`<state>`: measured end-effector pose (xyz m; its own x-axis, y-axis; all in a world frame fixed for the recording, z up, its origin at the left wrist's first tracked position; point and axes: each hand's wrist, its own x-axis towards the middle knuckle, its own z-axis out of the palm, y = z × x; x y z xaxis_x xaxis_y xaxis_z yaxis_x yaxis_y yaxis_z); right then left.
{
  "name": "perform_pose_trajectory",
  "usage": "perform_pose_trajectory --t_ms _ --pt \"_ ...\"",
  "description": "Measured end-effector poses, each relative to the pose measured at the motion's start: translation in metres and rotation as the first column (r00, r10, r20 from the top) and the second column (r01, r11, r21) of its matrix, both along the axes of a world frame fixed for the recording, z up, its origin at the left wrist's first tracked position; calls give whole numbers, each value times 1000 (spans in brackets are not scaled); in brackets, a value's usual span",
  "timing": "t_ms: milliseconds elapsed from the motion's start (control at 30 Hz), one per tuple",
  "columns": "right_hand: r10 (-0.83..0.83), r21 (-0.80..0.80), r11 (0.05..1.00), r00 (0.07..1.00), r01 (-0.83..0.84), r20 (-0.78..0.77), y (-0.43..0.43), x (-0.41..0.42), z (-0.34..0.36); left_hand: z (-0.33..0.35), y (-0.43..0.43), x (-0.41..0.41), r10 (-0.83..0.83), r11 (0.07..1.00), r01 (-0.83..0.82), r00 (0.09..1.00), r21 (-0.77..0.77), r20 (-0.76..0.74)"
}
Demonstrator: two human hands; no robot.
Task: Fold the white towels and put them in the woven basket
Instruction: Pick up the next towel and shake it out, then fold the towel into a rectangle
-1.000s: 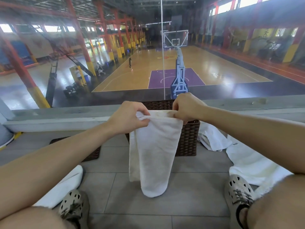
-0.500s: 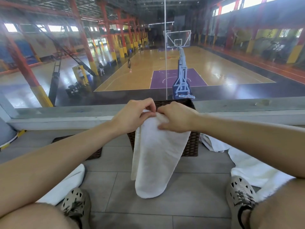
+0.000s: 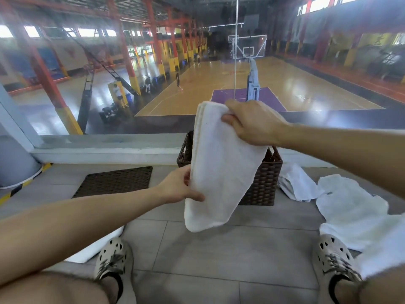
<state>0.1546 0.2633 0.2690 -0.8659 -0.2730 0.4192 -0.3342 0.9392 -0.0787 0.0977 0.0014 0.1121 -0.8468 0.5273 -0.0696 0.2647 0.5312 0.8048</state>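
Folding is the step in hand. A white towel (image 3: 219, 172), already doubled into a long strip, hangs in the air just in front of the woven basket (image 3: 263, 181). The right hand (image 3: 254, 123) grips its top end, fingers curled over the folded edge. The left hand (image 3: 177, 189) pinches the left edge lower down, thumb in front. The strip's long axis runs nearly upright, its rounded end pointing down at the floor. The next move probably means lifting that low end to meet the top, edges matched, then lowering it into the basket. Loose towels (image 3: 350, 207) wait on the right.
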Motion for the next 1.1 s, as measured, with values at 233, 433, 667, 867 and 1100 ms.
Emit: perform_pose_trajectory --t_ms 233,433,667,867,1100 --pt "-114 -300 947 993 117 27 39 -21 -9 13 -26 -21 33 972 -55 995 -228 -99" --pt "-179 -606 742 956 286 232 80 -12 -125 46 -56 -47 -273 619 430 902 -657 333" --pt "-73 -720 498 850 484 522 96 -1 -243 4 -78 -88 -123 682 507 790 -527 601" --pt "-391 56 787 427 614 816 115 45 -417 -150 -100 -100 105 162 478 862 -864 496" --pt "-392 8 899 794 439 464 53 72 -464 -274 -52 21 -97 803 -218 871 -555 -482"
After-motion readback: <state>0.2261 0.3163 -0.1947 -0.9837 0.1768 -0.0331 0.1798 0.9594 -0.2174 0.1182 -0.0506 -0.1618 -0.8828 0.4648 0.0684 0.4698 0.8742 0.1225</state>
